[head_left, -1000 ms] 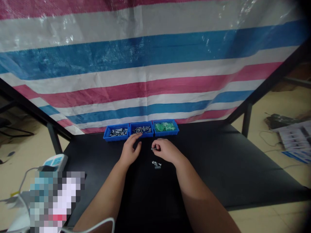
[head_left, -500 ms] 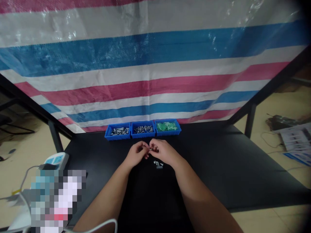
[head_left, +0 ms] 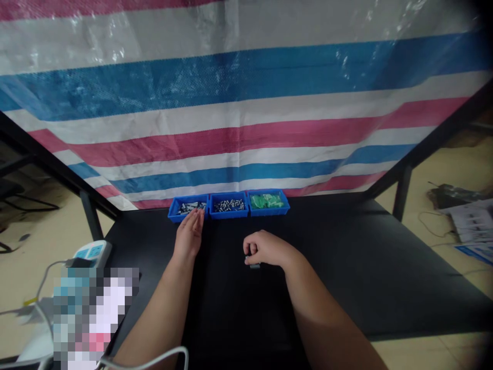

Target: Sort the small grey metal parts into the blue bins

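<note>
My left hand (head_left: pixel 188 237) reaches to the front right corner of the left blue bin (head_left: pixel 177 218), its fingers stretched out over the edge. Grey metal pieces (head_left: pixel 188 206) lie inside that bin; nothing shows in the hand. My right hand (head_left: pixel 269 248) is low over the black table, thumb and fingers curled into a pinch. Right under its fingertips lies a small grey metal cylinder (head_left: pixel 254 266). Whatever is between the fingers is hidden or too small to name, and the hand covers other small parts there.
Beside the left bin stand a middle blue bin (head_left: pixel 229 215) of small metal pieces and a right blue bin (head_left: pixel 269 210) with green packets. A striped tarp (head_left: pixel 246 123) hangs behind. At the left are a power strip (head_left: pixel 94 253) and a white cable (head_left: pixel 165 353).
My hands were together above the table's middle and have parted. The left has gone forward and left to the left bin; the right has come down onto the small metal parts.
</note>
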`<state>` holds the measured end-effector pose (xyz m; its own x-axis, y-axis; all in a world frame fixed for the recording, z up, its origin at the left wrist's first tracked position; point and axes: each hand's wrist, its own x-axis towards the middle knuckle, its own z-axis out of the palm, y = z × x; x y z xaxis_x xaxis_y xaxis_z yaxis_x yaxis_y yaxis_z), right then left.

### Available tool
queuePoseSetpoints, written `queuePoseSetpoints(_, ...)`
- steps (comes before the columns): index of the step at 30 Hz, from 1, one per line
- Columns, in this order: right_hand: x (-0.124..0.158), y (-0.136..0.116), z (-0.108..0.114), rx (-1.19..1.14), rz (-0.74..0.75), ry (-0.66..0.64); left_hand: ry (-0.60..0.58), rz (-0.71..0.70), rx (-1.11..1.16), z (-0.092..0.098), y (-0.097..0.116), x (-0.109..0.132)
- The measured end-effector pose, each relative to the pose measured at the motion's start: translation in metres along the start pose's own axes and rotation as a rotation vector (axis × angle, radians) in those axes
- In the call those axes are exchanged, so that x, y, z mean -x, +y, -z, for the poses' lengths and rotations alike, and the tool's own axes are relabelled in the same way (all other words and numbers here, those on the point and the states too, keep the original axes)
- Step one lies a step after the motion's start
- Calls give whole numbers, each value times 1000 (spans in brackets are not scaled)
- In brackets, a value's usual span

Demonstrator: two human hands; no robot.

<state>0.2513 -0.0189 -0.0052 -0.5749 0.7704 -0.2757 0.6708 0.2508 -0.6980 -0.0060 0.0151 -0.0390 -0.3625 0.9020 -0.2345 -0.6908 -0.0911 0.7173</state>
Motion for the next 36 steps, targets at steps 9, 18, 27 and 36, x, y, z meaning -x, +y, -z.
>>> queuePoseSetpoints(9,-1,-1,-5,18,67,138,-257,-5,-222,-1,-6,15)
queuePoseSetpoints(18,-10,-17,-10,0,265,491,-739,395,-568,-7,-29,44)
queuePoseSetpoints(27,-4,3,0,46,35,371,-481,172,-599,-10,-32,32)
queuePoseSetpoints(36,-2,28,10,-16,-137,296,-518,-43,-497,-21,-24,15)
